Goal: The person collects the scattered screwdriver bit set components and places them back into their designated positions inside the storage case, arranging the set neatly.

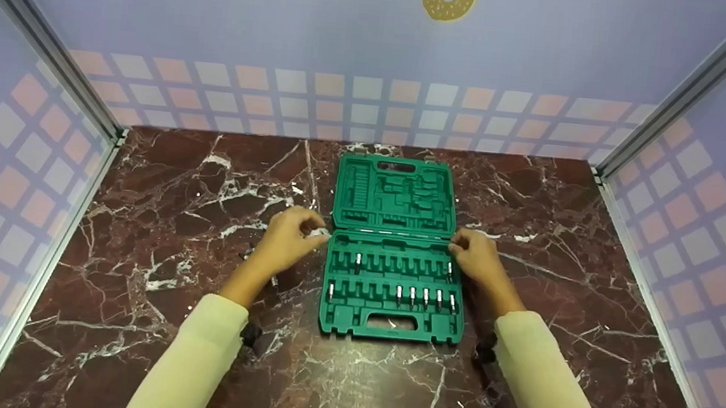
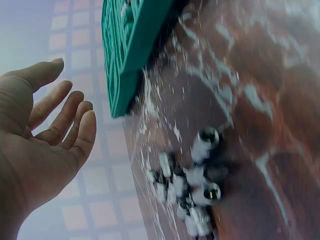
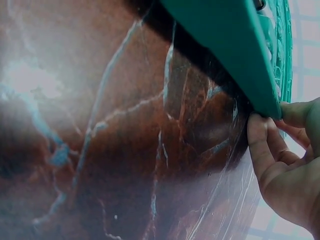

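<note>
Two hands flank case; right pinches edge.

Super green case at the right grip, white-veined dark red counter underneath, lilac wall beyond with pink-and-white squares.

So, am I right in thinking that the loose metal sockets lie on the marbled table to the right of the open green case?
Not quite: the loose metal sockets lie on the marbled table to the left of the open green case, as the left wrist and head views show.
</note>
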A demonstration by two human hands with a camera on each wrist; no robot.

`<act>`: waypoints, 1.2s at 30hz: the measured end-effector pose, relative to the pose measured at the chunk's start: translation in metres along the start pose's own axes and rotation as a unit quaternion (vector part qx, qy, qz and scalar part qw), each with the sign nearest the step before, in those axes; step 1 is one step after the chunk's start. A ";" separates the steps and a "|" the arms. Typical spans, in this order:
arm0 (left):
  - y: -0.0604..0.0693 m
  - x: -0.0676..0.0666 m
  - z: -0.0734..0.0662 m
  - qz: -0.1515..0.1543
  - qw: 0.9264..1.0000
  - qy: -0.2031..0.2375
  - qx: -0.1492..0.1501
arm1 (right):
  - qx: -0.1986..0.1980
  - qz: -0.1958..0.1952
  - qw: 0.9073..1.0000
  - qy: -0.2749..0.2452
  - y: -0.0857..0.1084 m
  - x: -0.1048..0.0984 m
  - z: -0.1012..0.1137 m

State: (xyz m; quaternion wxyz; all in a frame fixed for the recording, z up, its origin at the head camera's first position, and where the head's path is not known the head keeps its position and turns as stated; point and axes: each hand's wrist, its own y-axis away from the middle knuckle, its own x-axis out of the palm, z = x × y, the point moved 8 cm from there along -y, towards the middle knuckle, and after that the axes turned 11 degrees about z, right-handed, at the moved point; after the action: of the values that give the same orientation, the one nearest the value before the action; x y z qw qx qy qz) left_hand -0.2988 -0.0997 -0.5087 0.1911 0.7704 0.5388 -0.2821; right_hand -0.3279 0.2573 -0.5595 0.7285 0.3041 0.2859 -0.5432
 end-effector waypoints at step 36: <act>-0.018 -0.046 0.087 -0.046 0.986 -0.065 -0.145 | 0.009 -0.005 1.000 0.002 -0.001 0.000 -0.004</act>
State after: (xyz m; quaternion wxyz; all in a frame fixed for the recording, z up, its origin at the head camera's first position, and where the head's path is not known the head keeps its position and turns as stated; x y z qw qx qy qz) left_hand -0.3476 -0.1794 -0.5458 0.3223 0.6892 0.5949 -0.2592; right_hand -0.3288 0.2606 -0.5620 0.7222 0.3100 0.2841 -0.5491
